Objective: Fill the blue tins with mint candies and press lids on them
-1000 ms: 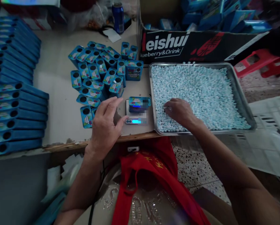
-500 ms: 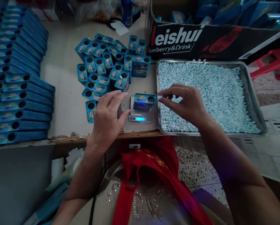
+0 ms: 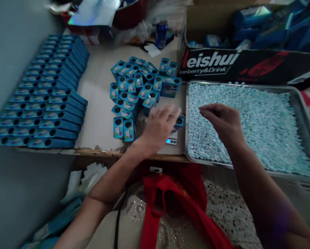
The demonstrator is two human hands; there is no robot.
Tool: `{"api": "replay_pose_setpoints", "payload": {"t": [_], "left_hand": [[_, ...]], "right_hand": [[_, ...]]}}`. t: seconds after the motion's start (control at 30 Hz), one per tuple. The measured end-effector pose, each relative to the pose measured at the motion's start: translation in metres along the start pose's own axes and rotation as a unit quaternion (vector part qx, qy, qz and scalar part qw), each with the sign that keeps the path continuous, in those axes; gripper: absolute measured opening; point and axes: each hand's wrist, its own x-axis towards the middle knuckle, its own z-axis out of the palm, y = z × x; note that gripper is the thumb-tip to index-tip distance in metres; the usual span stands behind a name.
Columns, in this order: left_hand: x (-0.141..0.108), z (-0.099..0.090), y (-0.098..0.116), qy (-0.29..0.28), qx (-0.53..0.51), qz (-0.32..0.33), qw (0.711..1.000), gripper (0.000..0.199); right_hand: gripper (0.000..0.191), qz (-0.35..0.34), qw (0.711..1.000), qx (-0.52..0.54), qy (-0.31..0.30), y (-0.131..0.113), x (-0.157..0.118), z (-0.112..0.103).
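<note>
My left hand (image 3: 161, 126), blurred by motion, has its fingers stretched out over a blue candy tin (image 3: 180, 122). The tin stands on a small digital scale (image 3: 171, 141) with a lit display; my hand hides most of both. Whether the fingers touch the tin, I cannot tell. Over a metal tray (image 3: 187, 138) of pale blue candies (image 3: 269, 131), my right hand (image 3: 223, 121) has thumb and fingertips pinched together. What they hold, if anything, is too small to see. Several blue tins (image 3: 129, 130) with round holes on top stand upright left of the scale.
Rows of more blue tins (image 3: 58, 114) fill the left side of the table. Behind the tray stands a black printed carton (image 3: 209, 65) holding blue tins. A blue can (image 3: 161, 34) and a white paper piece (image 3: 152, 50) lie farther back.
My left hand has moved right, over the tin on the scale. My right hand has drawn away from that tin, over the candies, and its fingers have closed. The view has shifted left.
</note>
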Motion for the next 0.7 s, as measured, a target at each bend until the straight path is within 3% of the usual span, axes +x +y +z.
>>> {"api": "replay_pose_setpoints", "payload": {"t": [0.07,0.13,0.23,0.3,0.37,0.47,0.57,0.7], "left_hand": [[0.007,0.001,0.011,-0.049,0.023,0.012,0.998,0.043],[0.005,-0.011,0.014,-0.059,0.034,0.015,0.998,0.043],[-0.007,-0.052,-0.008,0.007,0.048,-0.019,0.999,0.044],[-0.013,-0.091,-0.046,0.072,0.064,-0.066,0.993,0.041],[-0.013,-0.131,-0.098,0.123,0.088,-0.123,0.981,0.041],[-0.007,-0.177,-0.188,0.127,0.106,-0.253,0.953,0.052],[0.0,-0.19,-0.265,0.071,0.061,-0.298,0.95,0.046],[-0.006,-0.173,-0.329,0.007,-0.027,-0.231,0.972,0.034]], "right_hand": [[0.02,-0.023,1.0,-0.007,0.01,0.007,0.015,0.009],[0.021,-0.081,0.996,-0.045,-0.011,0.006,0.032,0.024],[0.028,-0.192,0.97,-0.097,-0.115,-0.004,0.054,0.055],[0.034,-0.24,0.945,-0.132,-0.181,-0.012,0.065,0.08],[0.038,-0.26,0.927,-0.168,-0.212,-0.017,0.073,0.101],[0.038,-0.271,0.916,-0.196,-0.223,-0.02,0.081,0.121],[0.036,-0.283,0.906,-0.204,-0.24,-0.021,0.087,0.126],[0.032,-0.279,0.895,-0.231,-0.26,-0.027,0.091,0.128]]}}
